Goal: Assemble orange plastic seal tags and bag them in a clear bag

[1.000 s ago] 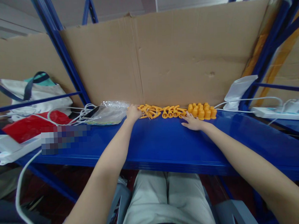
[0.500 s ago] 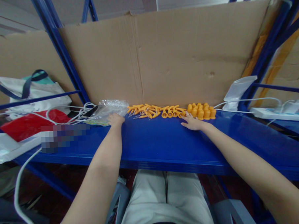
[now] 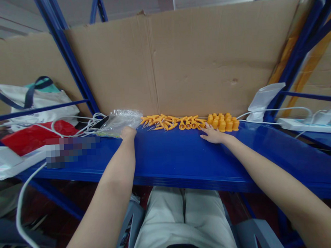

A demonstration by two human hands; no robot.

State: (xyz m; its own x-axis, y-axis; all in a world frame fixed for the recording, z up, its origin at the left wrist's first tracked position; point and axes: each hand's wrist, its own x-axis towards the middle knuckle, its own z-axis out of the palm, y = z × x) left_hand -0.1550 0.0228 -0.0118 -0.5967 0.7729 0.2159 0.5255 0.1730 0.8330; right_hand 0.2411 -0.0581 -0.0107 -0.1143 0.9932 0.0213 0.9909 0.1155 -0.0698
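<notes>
1. Head view, one person seated at a blue metal shelf (image 3: 183,159) of a blue steel rack, both bare forearms reaching forward over it.
2. left hand (image 3: 128,133): knuckles up, fingers curled under, set against the near edge of a clear crinkled plastic bag (image 3: 120,121). Whether the fingers pinch the plastic cannot be told.
3. right hand (image 3: 214,135): palm down on the shelf, fingers spread wide and holding nothing. Its fingertips lie just beside the orange pieces, at the gap between the two groups.
4. orange plastic Y-shaped pieces (image 3: 169,122): a loose row lying flat along the back of the shelf, between the bag and the right hand, some with small metal chains.
5. orange plastic plug-shaped pieces (image 3: 223,123): a tight cluster standing upright, just right of the Y-shaped row and just beyond the right hand.
6. brown corrugated cardboard sheet (image 3: 195,60): upright behind the shelf, the orange pieces lying at its foot.
7. white cables (image 3: 72,124): looped left of the bag, beside a red bag (image 3: 29,138) and a white tote bag with dark blue handles (image 3: 34,102).
8. white power strip (image 3: 302,124): on the far right of the shelf, with a white pouch (image 3: 264,97) leaning near it.
</notes>
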